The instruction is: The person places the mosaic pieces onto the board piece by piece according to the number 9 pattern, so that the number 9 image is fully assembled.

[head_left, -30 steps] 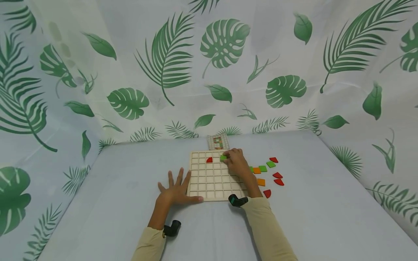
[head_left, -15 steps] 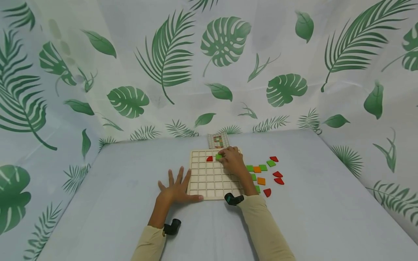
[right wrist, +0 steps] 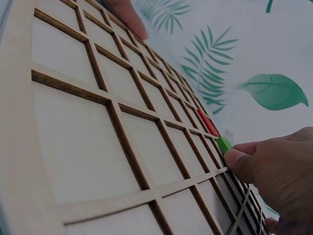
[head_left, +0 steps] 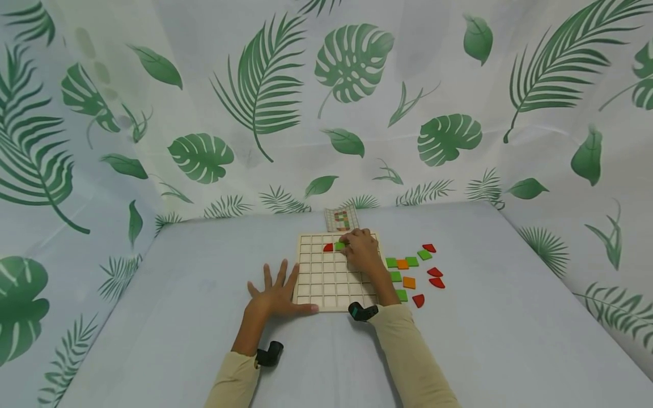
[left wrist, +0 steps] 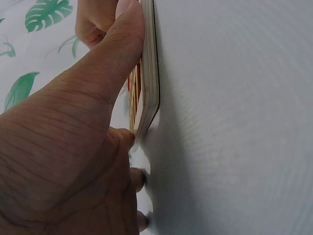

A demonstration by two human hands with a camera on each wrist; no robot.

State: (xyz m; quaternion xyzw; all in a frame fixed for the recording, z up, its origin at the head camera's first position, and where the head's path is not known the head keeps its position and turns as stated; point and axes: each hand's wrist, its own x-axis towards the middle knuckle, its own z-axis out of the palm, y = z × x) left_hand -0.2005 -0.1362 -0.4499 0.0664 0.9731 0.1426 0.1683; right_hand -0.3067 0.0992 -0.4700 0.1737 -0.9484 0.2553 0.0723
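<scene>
A wooden grid board (head_left: 328, 279) with square cells lies on the table. My right hand (head_left: 363, 252) is over its upper part, pinching a green square tile (right wrist: 223, 145) between thumb and fingers. Just left of that tile, a red quarter-round tile (head_left: 328, 247) sits in a cell of the second row. The right wrist view shows the green tile tilted at its cell, right beside the red one. My left hand (head_left: 275, 297) is spread at the board's lower left corner, its thumb lying along the front edge and its forefinger at the left side.
Right of the board lie several loose tiles: green squares (head_left: 411, 261), orange squares (head_left: 409, 283) and red quarter-rounds (head_left: 418, 300). Behind the board is a small card (head_left: 341, 219) printed with a coloured grid pattern. A leaf-print cloth (head_left: 352, 141) hangs behind the table.
My right hand has moved left across the board with the green tile, bringing it up beside the red tile. The left hand has stayed in place.
</scene>
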